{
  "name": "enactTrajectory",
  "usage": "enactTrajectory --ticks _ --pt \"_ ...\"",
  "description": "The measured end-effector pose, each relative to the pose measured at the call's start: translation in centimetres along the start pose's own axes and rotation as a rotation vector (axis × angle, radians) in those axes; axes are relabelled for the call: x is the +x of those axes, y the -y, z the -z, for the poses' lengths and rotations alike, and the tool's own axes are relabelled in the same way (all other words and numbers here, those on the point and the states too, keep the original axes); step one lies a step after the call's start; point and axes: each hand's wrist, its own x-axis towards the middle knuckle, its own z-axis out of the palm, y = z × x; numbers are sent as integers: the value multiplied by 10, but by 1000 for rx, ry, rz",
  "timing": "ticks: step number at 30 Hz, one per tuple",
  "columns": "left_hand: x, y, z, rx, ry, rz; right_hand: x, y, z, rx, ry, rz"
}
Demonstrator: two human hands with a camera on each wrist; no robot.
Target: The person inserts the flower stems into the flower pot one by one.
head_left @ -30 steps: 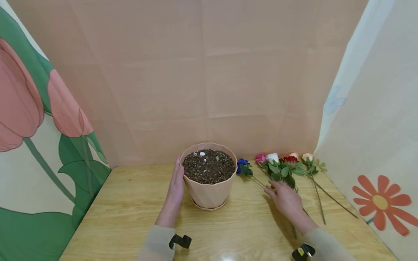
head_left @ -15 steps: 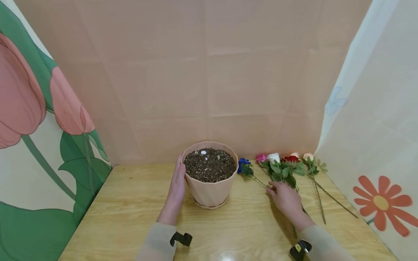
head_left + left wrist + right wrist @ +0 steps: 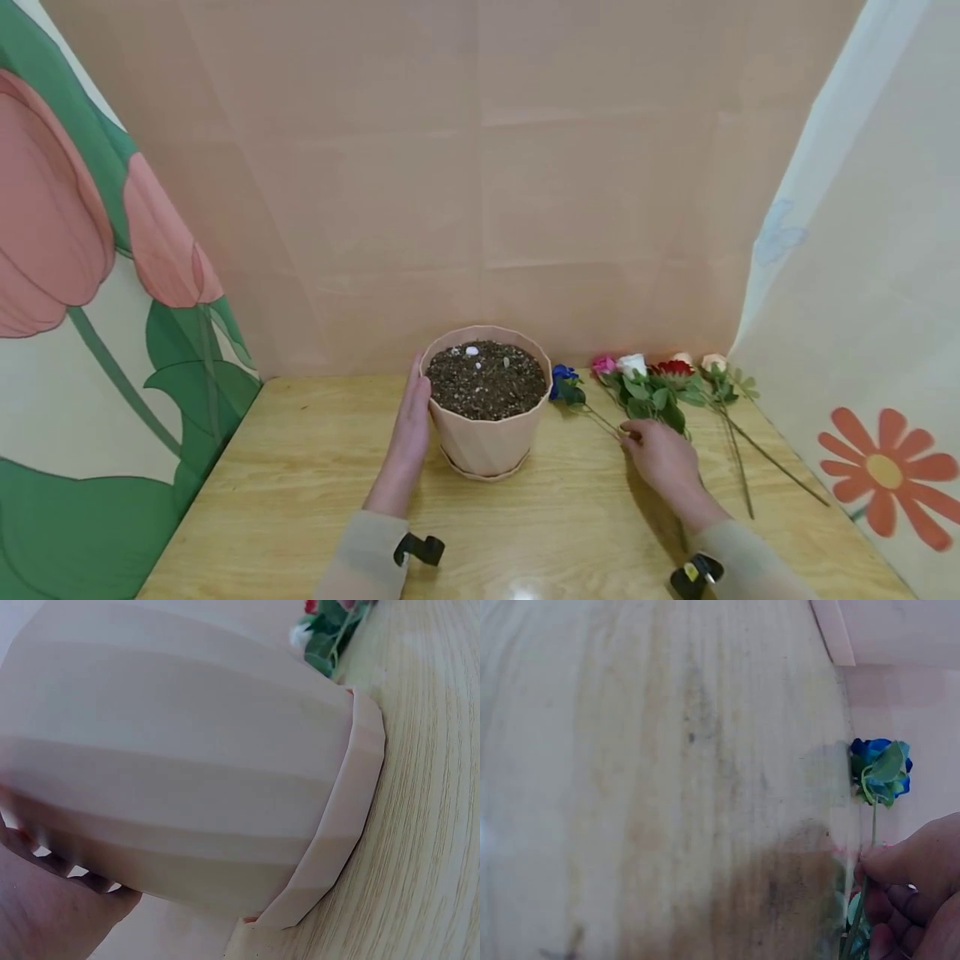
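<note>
A pale pink flowerpot (image 3: 483, 442) full of dark soil (image 3: 489, 387) stands on its saucer (image 3: 487, 475). Against the pot's left side rests my left hand (image 3: 408, 425), its fingers straight along the wall; the left wrist view shows the pot's wall (image 3: 172, 750) filling most of the picture. To the right of the pot, my right hand (image 3: 663, 458) pinches the thin green stem of a blue rose (image 3: 564, 379) between thumb and finger. In the right wrist view the rose's blue bloom (image 3: 882, 769) points away from the hand. The stem's lower end is partly hidden by the hand.
Several more artificial roses lie right of the blue one: a pink rose (image 3: 603, 364), a white rose (image 3: 632, 365), a red rose (image 3: 672, 368) and a pale peach rose (image 3: 714, 362). A pink backdrop (image 3: 480, 208) rises behind the wooden table (image 3: 322, 483).
The view has shifted slightly. My left hand stays against the pot. My right hand stays at the blue rose's stem, its fingers drawn a little closer together.
</note>
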Motion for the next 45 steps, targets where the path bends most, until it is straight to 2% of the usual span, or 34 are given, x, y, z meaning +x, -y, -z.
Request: enactTrajectory --ticks 10,17,25,38,45 --pt "0 3 0 9 8 17 0 2 7 62 2 22" --pt "-1 1 0 11 8 9 5 9 15 96 -44 52" --pt "-1 1 0 19 -5 11 6 18 23 173 -63 36" --pt "-1 3 1 26 4 7 11 42 41 278 -105 7" --pt "-1 3 1 33 2 -8 15 59 54 325 -169 11"
